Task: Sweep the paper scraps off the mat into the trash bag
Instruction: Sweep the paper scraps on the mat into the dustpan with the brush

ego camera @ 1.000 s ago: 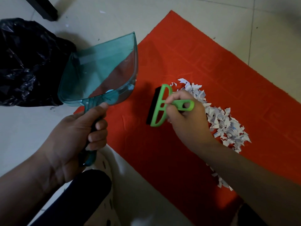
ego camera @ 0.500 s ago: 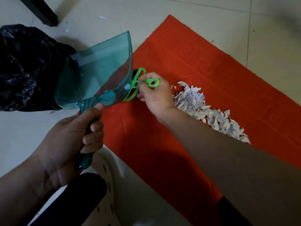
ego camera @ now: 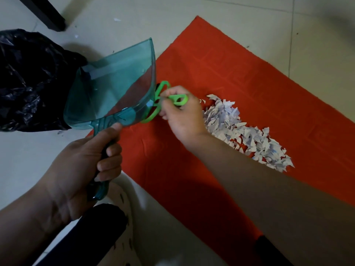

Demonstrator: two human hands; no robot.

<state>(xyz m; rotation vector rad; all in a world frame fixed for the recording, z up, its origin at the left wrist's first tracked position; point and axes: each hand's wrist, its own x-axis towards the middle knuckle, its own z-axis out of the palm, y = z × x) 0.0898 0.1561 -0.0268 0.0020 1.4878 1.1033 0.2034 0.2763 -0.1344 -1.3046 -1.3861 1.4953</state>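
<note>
1. One view, head camera: our left hand (ego camera: 76, 169) grips the teal dustpan (ego camera: 111, 89), raised and tilted toward the trash bag (ego camera: 28, 79), presumably for emptying.
2. Our right hand (ego camera: 182, 118) has its fingers (ego camera: 165, 112) curled round the green brush (ego camera: 172, 98), at the pan's edge.
3. Paper scraps (ego camera: 240, 133) lie piled on the red mat (ego camera: 240, 77), unswept.

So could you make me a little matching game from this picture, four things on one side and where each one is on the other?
Things:
1. dustpan
2. green brush
3. paper scraps
4. trash bag

Places:
A. piled on the red mat
B. held in the right hand
C. on the floor, left of the mat
D. gripped by its handle in the left hand

Pairs: 1-D, 2-B, 3-A, 4-C
</note>
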